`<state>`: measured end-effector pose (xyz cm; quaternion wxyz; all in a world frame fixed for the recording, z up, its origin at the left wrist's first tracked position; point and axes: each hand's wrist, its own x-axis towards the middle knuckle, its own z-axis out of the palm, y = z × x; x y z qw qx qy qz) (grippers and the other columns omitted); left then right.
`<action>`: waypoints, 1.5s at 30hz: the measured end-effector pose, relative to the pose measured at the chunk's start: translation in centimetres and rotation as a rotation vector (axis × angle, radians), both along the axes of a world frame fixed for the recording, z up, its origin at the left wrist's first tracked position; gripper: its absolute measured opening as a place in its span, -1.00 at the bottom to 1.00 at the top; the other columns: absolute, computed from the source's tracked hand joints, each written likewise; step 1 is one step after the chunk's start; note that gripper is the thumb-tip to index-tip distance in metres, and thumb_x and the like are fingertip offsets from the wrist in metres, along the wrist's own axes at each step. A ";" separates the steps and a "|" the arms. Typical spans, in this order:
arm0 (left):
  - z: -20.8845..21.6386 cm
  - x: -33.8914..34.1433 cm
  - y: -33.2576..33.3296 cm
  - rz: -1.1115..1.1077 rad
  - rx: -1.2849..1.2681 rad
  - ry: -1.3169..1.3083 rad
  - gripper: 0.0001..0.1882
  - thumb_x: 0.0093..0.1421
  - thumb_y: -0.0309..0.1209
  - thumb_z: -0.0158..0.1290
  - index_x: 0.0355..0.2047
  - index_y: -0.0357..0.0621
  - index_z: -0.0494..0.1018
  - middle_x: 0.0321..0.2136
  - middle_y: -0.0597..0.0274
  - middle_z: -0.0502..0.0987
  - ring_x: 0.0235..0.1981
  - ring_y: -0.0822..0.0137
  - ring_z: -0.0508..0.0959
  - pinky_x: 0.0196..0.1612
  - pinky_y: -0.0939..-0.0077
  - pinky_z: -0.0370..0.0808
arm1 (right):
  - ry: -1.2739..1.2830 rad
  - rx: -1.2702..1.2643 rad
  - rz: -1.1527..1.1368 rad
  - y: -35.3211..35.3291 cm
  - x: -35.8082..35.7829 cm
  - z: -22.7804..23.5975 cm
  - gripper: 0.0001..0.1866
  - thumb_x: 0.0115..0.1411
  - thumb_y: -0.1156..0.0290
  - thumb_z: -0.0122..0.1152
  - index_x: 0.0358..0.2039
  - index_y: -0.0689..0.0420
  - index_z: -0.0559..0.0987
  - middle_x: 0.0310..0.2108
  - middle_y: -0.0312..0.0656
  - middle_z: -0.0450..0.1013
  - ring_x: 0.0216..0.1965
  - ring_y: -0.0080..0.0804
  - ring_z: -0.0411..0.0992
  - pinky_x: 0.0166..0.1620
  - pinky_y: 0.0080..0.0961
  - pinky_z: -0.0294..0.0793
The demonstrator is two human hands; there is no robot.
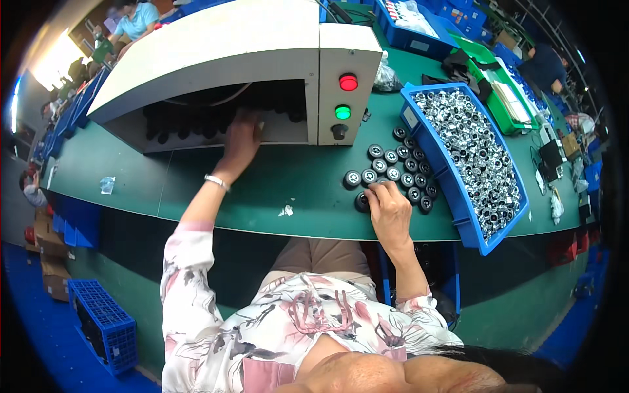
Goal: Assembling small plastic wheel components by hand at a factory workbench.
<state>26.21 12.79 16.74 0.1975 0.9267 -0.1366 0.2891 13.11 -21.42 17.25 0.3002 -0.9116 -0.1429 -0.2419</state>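
Note:
My left hand (243,139) reaches into the dark opening of a white box-shaped machine (216,56). Its fingers fade into shadow, so their grip is unclear. Several small dark round pieces (183,133) sit in a row inside, near that hand. On the green worktable, my right hand (391,213) has its fingers bent down and drawn together on a black round wheel-like part (384,180), which they partly cover. More black round parts (407,179) with pale marks on their tops stand in a cluster around its fingertips.
Right of the cluster, a blue bin (447,171) holds many small clear-and-black pieces. The machine's front carries a red light (348,82), a green light (343,112) and a black knob (339,132). White scraps (286,211) lie near the table edge (301,234). Other people work farther back.

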 end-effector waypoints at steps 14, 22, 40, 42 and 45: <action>-0.6 3.3 1.1 0.108 -0.245 -0.041 -0.83 0.04 -0.46 0.21 -0.32 -0.19 0.56 -0.41 -0.01 0.57 -0.35 0.07 0.62 -0.22 0.25 0.57 | -0.079 0.158 0.144 1.5 -3.5 1.5 -0.89 0.04 0.60 0.32 -0.37 0.22 0.60 -0.41 -0.10 0.53 -0.39 -0.12 0.52 -0.34 -0.33 0.48; 1.3 -14.8 -8.7 -0.568 -1.615 0.848 -0.87 0.24 -0.48 0.14 -0.25 -0.24 0.45 -0.35 0.27 0.52 -0.37 0.46 0.54 -0.27 0.61 0.51 | 0.196 0.593 0.367 5.8 -4.0 1.7 -0.76 0.10 0.63 0.28 -0.17 0.26 0.60 -0.27 -0.16 0.51 -0.43 -0.49 0.46 -0.39 -0.61 0.44; -4.0 -27.8 -11.8 -0.387 -1.407 0.709 -0.93 0.22 -0.57 0.14 -0.30 -0.34 0.54 -0.26 0.31 0.46 -0.36 0.57 0.48 -0.31 0.68 0.47 | 0.388 0.566 0.551 4.3 -11.5 -4.3 -0.87 0.10 0.54 0.31 -0.40 0.29 0.52 -0.42 -0.21 0.39 -0.46 -0.48 0.39 -0.41 -0.58 0.36; -4.9 -28.0 -11.5 -0.361 -1.345 0.637 -0.94 0.23 -0.58 0.13 -0.33 -0.36 0.50 -0.25 0.31 0.45 -0.36 0.57 0.47 -0.33 0.69 0.47 | 0.474 0.563 0.566 4.2 -11.9 -4.5 -0.85 0.07 0.54 0.34 -0.37 0.27 0.54 -0.39 -0.19 0.43 -0.39 -0.44 0.45 -0.35 -0.57 0.42; -5.0 -29.0 -11.9 -0.341 -1.273 0.707 -0.90 0.27 -0.51 0.09 -0.36 -0.30 0.44 -0.31 0.31 0.45 -0.38 0.61 0.45 -0.30 0.72 0.43 | 0.521 0.590 0.611 4.1 -12.3 -5.2 -0.85 0.07 0.54 0.34 -0.37 0.28 0.55 -0.41 -0.23 0.41 -0.40 -0.49 0.44 -0.36 -0.56 0.40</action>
